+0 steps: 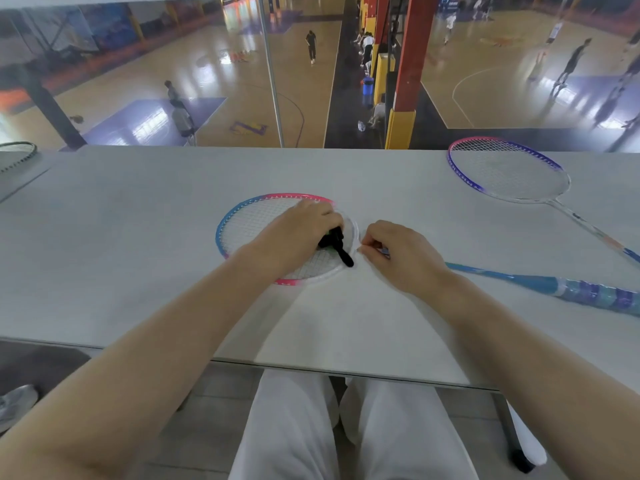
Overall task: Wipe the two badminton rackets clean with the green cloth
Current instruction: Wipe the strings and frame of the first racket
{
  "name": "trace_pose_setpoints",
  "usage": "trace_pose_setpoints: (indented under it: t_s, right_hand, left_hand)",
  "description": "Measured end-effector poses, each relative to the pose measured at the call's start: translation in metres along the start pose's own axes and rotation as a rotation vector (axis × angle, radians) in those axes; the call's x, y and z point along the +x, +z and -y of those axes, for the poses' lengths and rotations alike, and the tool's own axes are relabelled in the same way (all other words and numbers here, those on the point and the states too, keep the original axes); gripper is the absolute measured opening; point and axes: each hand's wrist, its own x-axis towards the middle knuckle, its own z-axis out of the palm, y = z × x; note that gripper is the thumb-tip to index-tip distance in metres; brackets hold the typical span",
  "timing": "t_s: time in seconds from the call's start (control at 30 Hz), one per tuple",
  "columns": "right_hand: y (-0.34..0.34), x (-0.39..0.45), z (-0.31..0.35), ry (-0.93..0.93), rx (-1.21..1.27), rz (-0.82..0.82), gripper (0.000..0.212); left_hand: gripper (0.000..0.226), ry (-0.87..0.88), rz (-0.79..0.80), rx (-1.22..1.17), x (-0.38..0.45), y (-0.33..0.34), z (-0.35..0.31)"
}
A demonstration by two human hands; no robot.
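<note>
Two rackets lie on table (138, 237); left hand (298, 230) fingers clench cloth (334, 242), right hand (398, 254) fingers pinch near racket (242, 223).

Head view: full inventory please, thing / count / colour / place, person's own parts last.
near racket: 1, blue-and-pink frame, teal handle, flat on the table centre, handle pointing right
far racket: 1, purple-and-pink frame, white shaft, flat at the table's far right
third racket head: 1, dark frame, far left edge, mostly cut off
cloth: 1, dark with a little green showing, on the near racket's strings under the left hand
table: 1, light grey, spans the view
shoe: 1, grey, on the floor at lower left
left hand: 1, grips the cloth on the strings
right hand: 1, pinches the near racket by its throat
legs: 2, white trousers, under the table
</note>
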Motion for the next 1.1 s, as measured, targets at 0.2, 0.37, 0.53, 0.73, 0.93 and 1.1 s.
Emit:
trace_pose_setpoints:
  t_s: [0.2,0.37,0.53,0.73,0.93,1.1]
  right_hand:
    - [0.0,-0.001,0.0,-0.019,0.011,-0.021,0.012]
    - [0.0,0.0,-0.001,-0.015,0.0,-0.016,0.013]
    - [0.0,-0.001,0.001,0.002,-0.018,-0.011,0.014]
    - [-0.001,-0.001,0.006,0.05,-0.033,0.012,0.014]
    - [-0.003,-0.001,0.007,0.078,-0.027,0.028,0.015]
    - [-0.004,-0.001,0.007,0.074,-0.028,0.027,0.015]
  left_hand:
    - [0.037,-0.108,-0.036,-0.053,0.038,0.005,0.017]
    - [0.031,-0.214,-0.108,-0.076,0.057,0.012,0.028]
    - [0.041,-0.172,-0.066,-0.171,0.033,0.011,0.028]
    - [0.039,-0.082,0.108,-0.319,-0.035,-0.009,0.019]
    - [0.037,-0.071,0.162,-0.437,-0.068,-0.018,0.018]
    - [0.045,-0.064,0.104,-0.373,-0.044,-0.007,0.025]
